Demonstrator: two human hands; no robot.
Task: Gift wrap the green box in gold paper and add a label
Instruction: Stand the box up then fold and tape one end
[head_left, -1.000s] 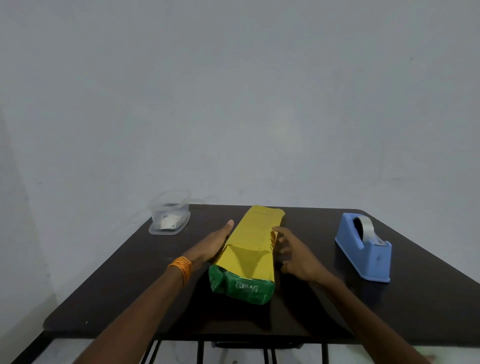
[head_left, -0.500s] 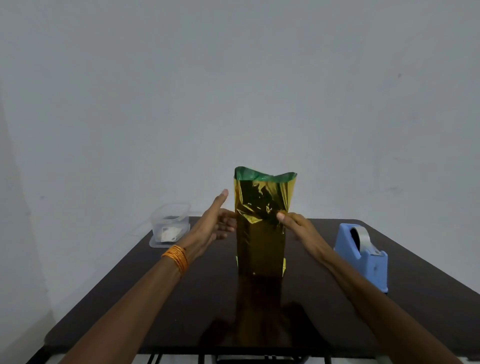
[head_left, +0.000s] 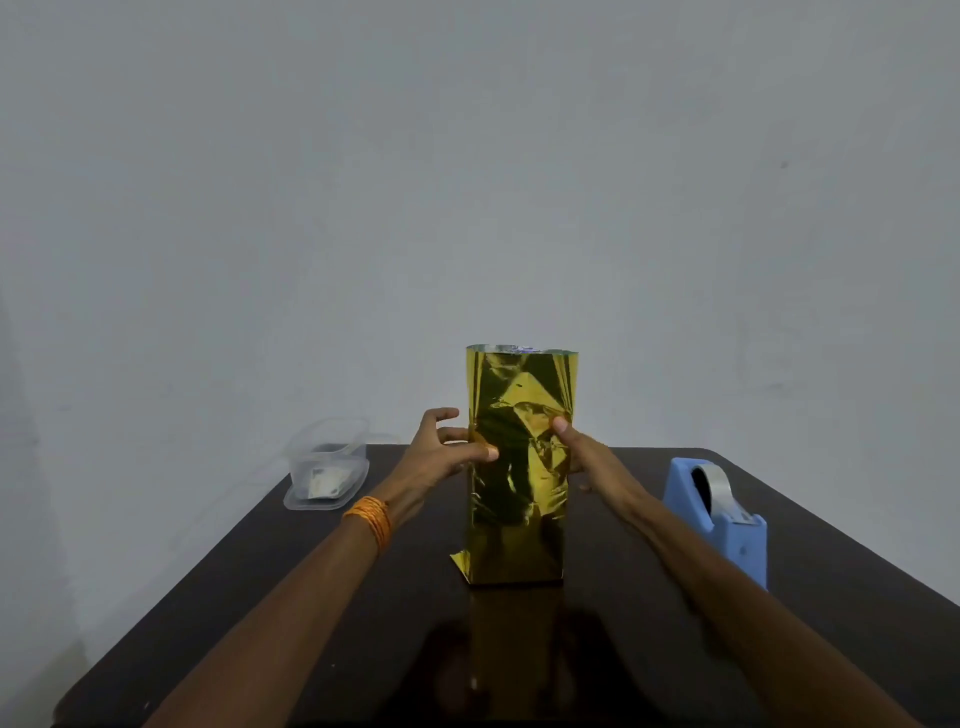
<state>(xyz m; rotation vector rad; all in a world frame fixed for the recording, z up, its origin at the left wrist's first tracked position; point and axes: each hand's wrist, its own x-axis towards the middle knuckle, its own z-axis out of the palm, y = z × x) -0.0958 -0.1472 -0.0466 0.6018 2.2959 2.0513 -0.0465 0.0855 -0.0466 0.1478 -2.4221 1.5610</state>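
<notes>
Gold-wrapped box stood upright at the middle of the bench (wrapping open at the top end). Left hand and right hand clasped its sides, fingers curled round it, thumbs on the near face. Clear container far left; blue tape dispenser right.

Left hand, right hand grip upright gold-wrapped box
</notes>
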